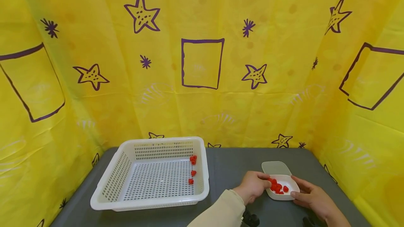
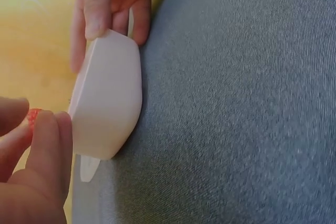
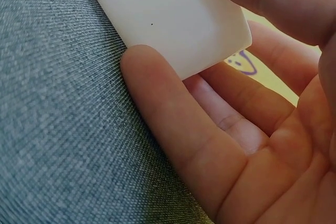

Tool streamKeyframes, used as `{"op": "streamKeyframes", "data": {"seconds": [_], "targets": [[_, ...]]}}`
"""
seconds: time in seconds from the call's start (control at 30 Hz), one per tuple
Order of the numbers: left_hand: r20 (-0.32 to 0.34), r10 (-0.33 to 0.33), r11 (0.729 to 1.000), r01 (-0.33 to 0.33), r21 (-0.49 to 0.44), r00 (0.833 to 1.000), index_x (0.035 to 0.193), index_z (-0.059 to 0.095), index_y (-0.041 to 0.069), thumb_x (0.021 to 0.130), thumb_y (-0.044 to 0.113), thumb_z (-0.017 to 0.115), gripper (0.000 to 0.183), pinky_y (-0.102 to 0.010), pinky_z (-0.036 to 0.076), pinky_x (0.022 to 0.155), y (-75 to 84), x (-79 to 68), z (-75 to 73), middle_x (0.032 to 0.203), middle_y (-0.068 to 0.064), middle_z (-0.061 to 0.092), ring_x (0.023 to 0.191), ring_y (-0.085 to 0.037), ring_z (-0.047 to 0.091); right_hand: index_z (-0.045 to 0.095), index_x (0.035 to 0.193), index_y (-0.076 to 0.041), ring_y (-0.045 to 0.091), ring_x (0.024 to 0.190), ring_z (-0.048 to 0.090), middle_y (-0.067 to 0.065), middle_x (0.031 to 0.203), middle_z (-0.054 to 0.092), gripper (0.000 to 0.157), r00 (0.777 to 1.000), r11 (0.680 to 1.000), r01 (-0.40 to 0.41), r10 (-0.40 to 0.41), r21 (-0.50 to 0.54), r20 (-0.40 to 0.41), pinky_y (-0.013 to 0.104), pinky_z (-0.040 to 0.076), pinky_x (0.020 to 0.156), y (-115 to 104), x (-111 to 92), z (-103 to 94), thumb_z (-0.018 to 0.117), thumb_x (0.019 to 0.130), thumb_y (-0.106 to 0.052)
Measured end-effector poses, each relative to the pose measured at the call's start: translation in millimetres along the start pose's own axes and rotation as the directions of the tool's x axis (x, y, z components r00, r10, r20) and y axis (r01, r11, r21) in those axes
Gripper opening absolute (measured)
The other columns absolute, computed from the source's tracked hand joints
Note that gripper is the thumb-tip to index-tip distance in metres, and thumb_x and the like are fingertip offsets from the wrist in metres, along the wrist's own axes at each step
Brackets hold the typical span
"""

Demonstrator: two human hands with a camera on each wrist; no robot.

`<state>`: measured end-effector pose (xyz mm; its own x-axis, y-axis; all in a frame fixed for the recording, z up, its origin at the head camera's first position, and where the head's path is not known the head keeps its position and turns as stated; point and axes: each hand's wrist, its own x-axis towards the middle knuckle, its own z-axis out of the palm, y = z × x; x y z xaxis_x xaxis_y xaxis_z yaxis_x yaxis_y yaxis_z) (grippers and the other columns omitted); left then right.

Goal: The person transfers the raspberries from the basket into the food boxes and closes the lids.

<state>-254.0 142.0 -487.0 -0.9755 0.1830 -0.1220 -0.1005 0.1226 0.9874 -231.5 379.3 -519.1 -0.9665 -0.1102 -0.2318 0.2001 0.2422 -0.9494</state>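
Stretching toward the backdrop point(image 1: 202, 104), the box point(image 1: 280, 197) lies open.

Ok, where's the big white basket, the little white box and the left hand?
White basket point(image 1: 159, 179): head view, on its slotted floor.
White box point(image 2: 109, 95): left wrist view, on its outer side.
Left hand point(image 1: 253, 185): head view, on the back of the hand.

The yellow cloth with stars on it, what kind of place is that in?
Probably a little indoor work booth, though I can't be sure. Yellow cloth hangs at the back and both sides, and a white basket sits on a gray tabletop.
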Motion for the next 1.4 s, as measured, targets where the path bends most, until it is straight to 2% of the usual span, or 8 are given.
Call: {"op": "streamKeyframes", "data": {"seconds": [0.53, 0.63, 0.73, 0.9, 1.03, 1.23, 1.3, 1.4], "targets": [[0.083, 0.015, 1.000, -0.013, -0.020, 0.996, 0.106, 0.075, 0.003, 0.084, -0.002, 0.074, 0.022, -0.041, 0.055, 0.083, 6.7, -2.4, -7.3, 0.096, -0.003, 0.069, 0.085, -0.019, 0.063, 0.022, 0.153, 0.008, 0.024, 0.111, 0.059, 0.036, 0.151, 0.029, 0.081, 0.999, 1.000, 0.028, -0.027, -0.003, 0.029, 0.044, 0.054, 0.088, 2, 1, 1.8, 0.071, 0.095, -0.019], [0.113, 0.039, 0.996, -0.029, -0.085, 0.993, 0.112, 0.074, 0.007, 0.084, -0.002, 0.076, 0.029, -0.042, 0.056, 0.083, 21.4, -5.9, -10.3, 0.101, -0.003, 0.068, 0.086, -0.020, 0.065, 0.023, 0.153, 0.008, 0.025, 0.111, 0.059, 0.036, 0.150, 0.030, 0.080, 0.999, 1.000, 0.025, -0.025, -0.010, 0.022, 0.044, 0.054, 0.088, 2, 1, 1.8, 0.071, 0.095, -0.019], [0.159, 0.093, 0.991, -0.076, -0.110, 0.983, 0.121, 0.072, 0.017, 0.084, 0.002, 0.079, 0.041, -0.040, 0.056, 0.083, 49.2, -10.8, -21.9, 0.111, 0.001, 0.066, 0.093, -0.018, 0.066, 0.023, 0.153, 0.008, 0.026, 0.112, 0.059, 0.036, 0.150, 0.030, 0.080, 1.000, 1.000, 0.017, -0.016, -0.017, 0.014, 0.044, 0.054, 0.088, 2, 1, 2.8, 0.071, 0.095, -0.020], [0.246, 0.196, 0.980, -0.200, -0.007, 0.949, 0.137, 0.060, 0.035, 0.084, 0.018, 0.082, 0.061, -0.042, 0.051, 0.094, 106.0, -19.4, -64.1, 0.130, 0.017, 0.058, 0.117, -0.011, 0.057, 0.022, 0.153, 0.008, 0.027, 0.111, 0.059, 0.037, 0.151, 0.026, 0.081, 1.000, 1.000, -0.001, 0.001, -0.009, -0.001, 0.045, 0.054, 0.088, 0, 2, 3.2, 0.071, 0.095, -0.020], [0.322, 0.219, 0.965, -0.253, 0.065, 0.921, 0.145, 0.048, 0.044, 0.084, 0.026, 0.082, 0.072, -0.048, 0.044, 0.102, 133.4, -21.6, -105.9, 0.143, 0.023, 0.045, 0.132, -0.013, 0.045, 0.022, 0.153, 0.007, 0.027, 0.108, 0.060, 0.037, 0.151, 0.025, 0.081, 1.000, 1.000, -0.012, 0.012, -0.011, -0.011, 0.045, 0.054, 0.088, -1, 2, 1.5, 0.071, 0.094, -0.020], [0.423, 0.217, 0.917, -0.332, 0.221, 0.880, 0.151, 0.026, 0.053, 0.083, 0.032, 0.083, 0.091, -0.049, 0.042, 0.102, 137.6, -22.3, -171.8, 0.158, 0.017, 0.024, 0.144, -0.018, 0.028, 0.024, 0.154, 0.006, 0.028, 0.108, 0.059, 0.037, 0.152, 0.024, 0.081, 0.999, 0.999, -0.032, 0.032, -0.003, -0.023, 0.045, 0.054, 0.088, -1, 2, 1.3, 0.072, 0.094, -0.019], [0.437, 0.206, 0.895, -0.349, 0.278, 0.876, 0.153, 0.021, 0.053, 0.082, 0.035, 0.083, 0.096, -0.048, 0.042, 0.102, 134.7, -22.9, -192.8, 0.161, 0.012, 0.021, 0.145, -0.019, 0.025, 0.026, 0.154, 0.005, 0.028, 0.107, 0.059, 0.036, 0.152, 0.024, 0.081, 0.999, 0.999, -0.040, 0.039, -0.004, -0.036, 0.045, 0.054, 0.088, -1, 2, 1.8, 0.073, 0.093, -0.019], [0.436, 0.187, 0.866, -0.357, 0.350, 0.880, 0.155, 0.018, 0.051, 0.081, 0.040, 0.084, 0.100, -0.048, 0.041, 0.102, 127.8, -24.1, -222.1, 0.162, 0.006, 0.020, 0.146, -0.020, 0.024, 0.026, 0.153, 0.005, 0.029, 0.107, 0.059, 0.037, 0.152, 0.025, 0.081, 0.998, 0.999, -0.048, 0.048, -0.004, -0.040, 0.045, 0.054, 0.088, -1, 3, 1.8, 0.074, 0.092, -0.019]]}}
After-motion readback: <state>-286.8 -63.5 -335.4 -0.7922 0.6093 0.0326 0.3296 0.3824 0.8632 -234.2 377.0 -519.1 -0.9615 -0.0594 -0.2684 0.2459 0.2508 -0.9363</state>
